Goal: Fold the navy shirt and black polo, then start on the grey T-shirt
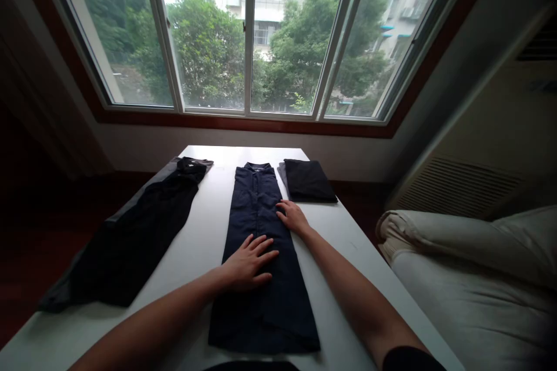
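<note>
A dark navy shirt [261, 232], folded lengthwise into a long narrow strip, lies down the middle of the white table [204, 226]. My left hand [250, 261] rests flat on its middle, fingers spread and open. My right hand [292, 217] lies flat on the strip's right edge a little farther away, fingers stretched out. Neither hand holds anything.
A black garment [139, 232] lies stretched along the table's left side, hanging over the edge. A small folded black garment [308, 181] sits at the far right. A pale sofa [470, 266] stands to the right, and a wide window [248, 35] is behind the table.
</note>
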Demonstrator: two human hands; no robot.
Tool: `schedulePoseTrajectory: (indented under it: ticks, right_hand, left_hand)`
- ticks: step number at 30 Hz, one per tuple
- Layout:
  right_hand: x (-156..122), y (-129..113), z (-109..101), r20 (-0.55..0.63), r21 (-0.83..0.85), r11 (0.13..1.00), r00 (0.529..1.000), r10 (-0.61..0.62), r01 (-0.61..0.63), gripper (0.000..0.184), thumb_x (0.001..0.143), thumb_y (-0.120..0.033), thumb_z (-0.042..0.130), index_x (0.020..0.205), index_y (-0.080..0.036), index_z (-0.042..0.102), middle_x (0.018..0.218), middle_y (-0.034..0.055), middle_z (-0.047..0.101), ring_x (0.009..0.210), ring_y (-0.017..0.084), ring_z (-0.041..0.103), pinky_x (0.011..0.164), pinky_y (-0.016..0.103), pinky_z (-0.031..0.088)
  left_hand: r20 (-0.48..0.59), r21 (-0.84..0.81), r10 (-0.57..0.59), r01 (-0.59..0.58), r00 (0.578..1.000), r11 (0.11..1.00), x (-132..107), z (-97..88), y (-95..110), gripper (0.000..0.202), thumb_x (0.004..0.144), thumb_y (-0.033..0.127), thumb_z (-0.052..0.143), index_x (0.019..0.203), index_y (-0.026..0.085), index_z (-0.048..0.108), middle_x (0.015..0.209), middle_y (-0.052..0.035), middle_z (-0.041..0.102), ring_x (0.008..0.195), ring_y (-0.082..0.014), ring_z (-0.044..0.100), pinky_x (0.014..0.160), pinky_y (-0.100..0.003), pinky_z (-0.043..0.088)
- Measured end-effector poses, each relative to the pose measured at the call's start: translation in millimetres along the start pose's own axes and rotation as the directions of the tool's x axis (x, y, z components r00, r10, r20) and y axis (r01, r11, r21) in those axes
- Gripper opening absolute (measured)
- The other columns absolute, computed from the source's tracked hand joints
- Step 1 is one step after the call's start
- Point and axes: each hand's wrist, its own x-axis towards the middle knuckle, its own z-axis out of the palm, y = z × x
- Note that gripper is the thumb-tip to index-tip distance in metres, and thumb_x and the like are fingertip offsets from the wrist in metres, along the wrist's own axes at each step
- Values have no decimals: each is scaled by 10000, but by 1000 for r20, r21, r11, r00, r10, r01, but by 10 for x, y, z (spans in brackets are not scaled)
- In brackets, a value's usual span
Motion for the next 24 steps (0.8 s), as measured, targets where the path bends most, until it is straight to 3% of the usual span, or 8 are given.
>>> schedulePoseTrajectory:
  ticks: [19, 24]
  right_hand:
    - [1, 19, 12, 0, 5, 1000, 1000, -11, 11, 343, 956, -340, 652, 1286, -257, 701, 1448, 99, 602, 1372, 262, 531, 1190, 426, 382]
    - [9, 12, 4, 2, 13, 1000, 1000, -14, 14, 340, 953, -337, 654, 1273, -236, 707, 1441, 106, 603, 1371, 259, 529, 1191, 422, 374]
  left_hand:
    - [6, 1, 2, -2, 1000, 1000, 3, 2, -24, 649, 1049, 602, 419, 1642, 369, 299, 1727, -48, 215, 1588, -339, 179, 1275, -609, 109]
    - [39, 6, 3, -3, 999, 1000, -40, -53, 195, 708, 1040, 593, 441, 1664, 327, 240, 1734, -86, 170, 1591, -361, 146, 1266, -626, 100]
